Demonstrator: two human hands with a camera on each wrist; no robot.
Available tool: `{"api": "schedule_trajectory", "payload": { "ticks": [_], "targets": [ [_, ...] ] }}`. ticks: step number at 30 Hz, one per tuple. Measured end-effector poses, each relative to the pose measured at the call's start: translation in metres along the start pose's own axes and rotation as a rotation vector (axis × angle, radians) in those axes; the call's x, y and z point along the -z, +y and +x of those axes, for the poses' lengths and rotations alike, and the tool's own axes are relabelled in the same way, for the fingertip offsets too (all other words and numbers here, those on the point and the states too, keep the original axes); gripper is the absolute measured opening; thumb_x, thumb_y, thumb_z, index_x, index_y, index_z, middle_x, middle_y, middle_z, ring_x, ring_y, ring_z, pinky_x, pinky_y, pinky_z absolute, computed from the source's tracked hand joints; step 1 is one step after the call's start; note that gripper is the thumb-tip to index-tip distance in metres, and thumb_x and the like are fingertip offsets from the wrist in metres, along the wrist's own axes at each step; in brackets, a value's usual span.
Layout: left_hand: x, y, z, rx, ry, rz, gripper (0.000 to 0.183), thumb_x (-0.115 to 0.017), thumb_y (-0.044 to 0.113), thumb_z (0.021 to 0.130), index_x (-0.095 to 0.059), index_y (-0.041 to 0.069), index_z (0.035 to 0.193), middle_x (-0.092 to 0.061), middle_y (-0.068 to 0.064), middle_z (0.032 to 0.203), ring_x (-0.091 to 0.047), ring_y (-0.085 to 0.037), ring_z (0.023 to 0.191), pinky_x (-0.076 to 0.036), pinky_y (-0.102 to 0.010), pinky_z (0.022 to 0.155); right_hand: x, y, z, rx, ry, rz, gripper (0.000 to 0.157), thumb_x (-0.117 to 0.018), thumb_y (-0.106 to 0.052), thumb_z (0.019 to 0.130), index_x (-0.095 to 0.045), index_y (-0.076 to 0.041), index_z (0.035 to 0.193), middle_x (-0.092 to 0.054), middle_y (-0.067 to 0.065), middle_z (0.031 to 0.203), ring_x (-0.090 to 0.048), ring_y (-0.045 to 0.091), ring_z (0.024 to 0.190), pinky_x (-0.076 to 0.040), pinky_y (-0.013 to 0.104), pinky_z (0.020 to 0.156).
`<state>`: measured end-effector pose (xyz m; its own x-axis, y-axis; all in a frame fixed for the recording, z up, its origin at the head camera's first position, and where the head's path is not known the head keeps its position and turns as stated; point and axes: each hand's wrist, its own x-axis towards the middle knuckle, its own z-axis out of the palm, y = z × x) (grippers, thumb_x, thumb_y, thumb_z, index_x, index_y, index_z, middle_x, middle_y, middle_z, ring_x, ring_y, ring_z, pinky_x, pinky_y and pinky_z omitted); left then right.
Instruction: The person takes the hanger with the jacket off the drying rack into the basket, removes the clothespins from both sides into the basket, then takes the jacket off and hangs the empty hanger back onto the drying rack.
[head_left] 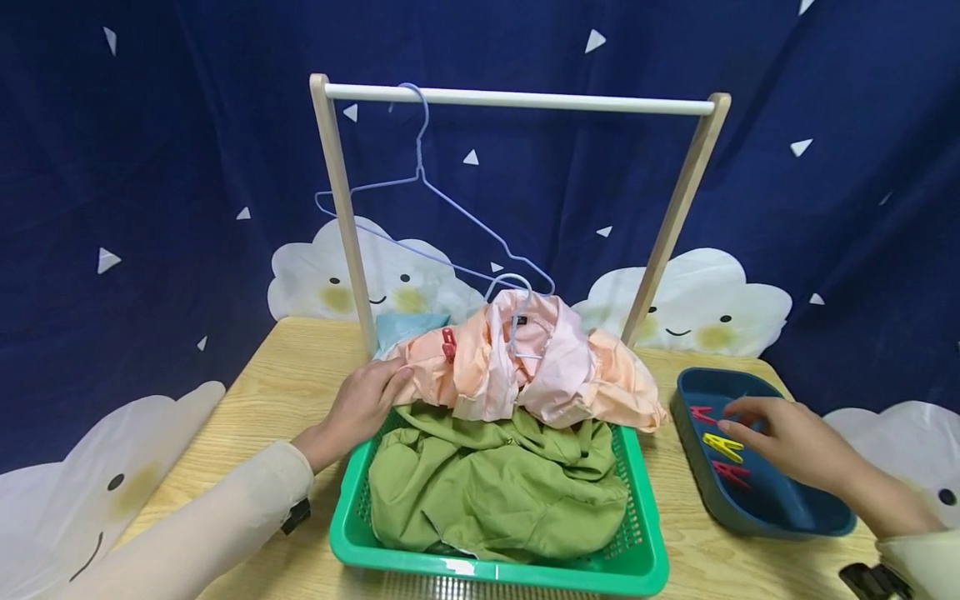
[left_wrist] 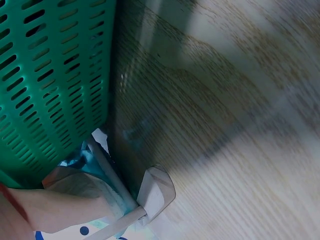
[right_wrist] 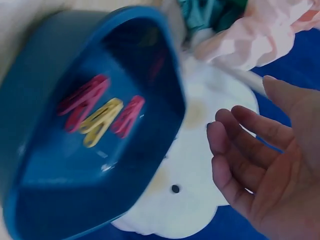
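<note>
A pink and peach jacket (head_left: 555, 367) on a white hanger (head_left: 516, 279) lies across the back of a green basket (head_left: 345, 533). My left hand (head_left: 363, 408) grips its left sleeve end between thumb and fingers. On that same sleeve sits a red clothespin (head_left: 448, 344). My right hand (head_left: 795, 442) is over a dark blue bin (head_left: 795, 521), fingers loosely bent and holding nothing. Inside the bin lie a yellow clothespin (right_wrist: 101, 120) and two red ones, close to the fingertips in the head view. A green garment (head_left: 495, 492) fills the basket.
Behind the basket stands a rack with wooden posts (head_left: 678, 212) and a white rail (head_left: 525, 99). A lavender hanger (head_left: 480, 221) hangs at the rail's left. Light blue cloth (head_left: 405, 327) lies near the left post. A navy curtain (head_left: 150, 167) backs the wooden table (head_left: 262, 392).
</note>
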<state>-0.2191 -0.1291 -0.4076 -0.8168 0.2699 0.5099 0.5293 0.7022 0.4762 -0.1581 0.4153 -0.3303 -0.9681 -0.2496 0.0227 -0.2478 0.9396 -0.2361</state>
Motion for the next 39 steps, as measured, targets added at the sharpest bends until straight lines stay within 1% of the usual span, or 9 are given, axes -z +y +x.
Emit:
{"api": "schedule_trajectory", "payload": {
  "ticks": [6,14,19,22,25,28,32,34,39],
  "targets": [
    [0.000,0.000,0.000,0.000,-0.005,-0.003,0.033,-0.054,0.023,0.105,-0.050,0.017,0.073,-0.042,0.003,0.063,-0.045,-0.013,0.064,-0.039,-0.031,0.061,0.008,-0.032,0.003,0.014,0.020,0.017,0.033,-0.064,-0.037,0.100,-0.073,-0.008,0.113,-0.073,-0.001,0.093,-0.053,-0.002,0.061,-0.043,0.023,0.053],
    [0.001,0.002,0.001,0.004,-0.010,0.002,0.032,-0.055,0.022,0.105,-0.050,0.017,0.074,-0.042,0.003,0.063,-0.044,-0.014,0.064,-0.038,-0.031,0.061,0.013,-0.076,0.005,0.139,0.134,-0.029,0.018,-0.069,-0.033,0.097,-0.074,-0.018,0.107,-0.066,-0.014,0.080,-0.050,-0.007,0.065,-0.044,0.022,0.057],
    [0.001,0.002,0.001,0.003,-0.015,-0.004,0.032,-0.055,0.021,0.105,-0.050,0.017,0.074,-0.041,0.003,0.063,-0.043,-0.013,0.063,-0.038,-0.030,0.061,0.015,-0.101,0.005,0.182,0.175,-0.036,0.022,-0.072,-0.032,0.095,-0.074,-0.017,0.111,-0.064,-0.017,0.078,-0.051,-0.007,0.067,-0.044,0.023,0.058],
    [0.001,0.001,0.001,0.004,-0.013,-0.002,0.032,-0.055,0.021,0.105,-0.051,0.017,0.074,-0.041,0.003,0.063,-0.043,-0.013,0.063,-0.038,-0.030,0.061,0.015,-0.115,0.006,0.227,0.198,-0.036,0.021,-0.072,-0.031,0.094,-0.074,-0.017,0.110,-0.062,-0.018,0.076,-0.049,-0.007,0.066,-0.043,0.022,0.057],
    [0.001,0.001,0.000,0.005,-0.013,0.000,0.030,-0.055,0.021,0.105,-0.052,0.017,0.075,-0.042,0.003,0.063,-0.044,-0.013,0.064,-0.038,-0.031,0.062,0.014,-0.127,0.007,0.275,0.217,-0.034,0.019,-0.073,-0.028,0.094,-0.075,-0.017,0.108,-0.061,-0.017,0.075,-0.045,-0.008,0.063,-0.039,0.020,0.053],
    [0.000,0.001,0.000,0.005,-0.013,0.000,0.030,-0.055,0.020,0.105,-0.053,0.017,0.075,-0.043,0.003,0.063,-0.045,-0.014,0.064,-0.039,-0.031,0.062,0.013,-0.137,0.009,0.317,0.239,-0.038,0.015,-0.074,-0.026,0.093,-0.075,-0.018,0.106,-0.064,-0.016,0.077,-0.044,-0.009,0.061,-0.038,0.019,0.052],
    [0.000,0.001,-0.001,0.003,-0.012,-0.002,0.031,-0.055,0.020,0.105,-0.052,0.017,0.075,-0.043,0.003,0.063,-0.044,-0.013,0.064,-0.039,-0.031,0.062,0.014,-0.150,0.012,0.361,0.251,-0.030,0.010,-0.074,-0.025,0.092,-0.074,-0.023,0.102,-0.064,-0.017,0.078,-0.046,-0.008,0.063,-0.039,0.018,0.053],
    [0.000,0.001,-0.001,0.004,-0.007,-0.003,0.031,-0.055,0.021,0.105,-0.052,0.017,0.074,-0.042,0.003,0.063,-0.044,-0.013,0.063,-0.038,-0.031,0.061,0.016,-0.156,0.013,0.374,0.242,-0.023,0.009,-0.074,-0.027,0.093,-0.073,-0.025,0.102,-0.063,-0.019,0.078,-0.048,-0.008,0.065,-0.040,0.018,0.053],
    [0.000,0.000,0.000,-0.002,0.002,-0.008,0.031,-0.054,0.022,0.106,-0.052,0.017,0.075,-0.041,0.003,0.062,-0.044,-0.013,0.063,-0.038,-0.031,0.060,0.019,-0.171,0.018,0.424,0.236,0.001,0.009,-0.072,-0.025,0.094,-0.072,-0.027,0.103,-0.063,-0.018,0.080,-0.051,-0.008,0.067,-0.041,0.017,0.053]
  ]
}}
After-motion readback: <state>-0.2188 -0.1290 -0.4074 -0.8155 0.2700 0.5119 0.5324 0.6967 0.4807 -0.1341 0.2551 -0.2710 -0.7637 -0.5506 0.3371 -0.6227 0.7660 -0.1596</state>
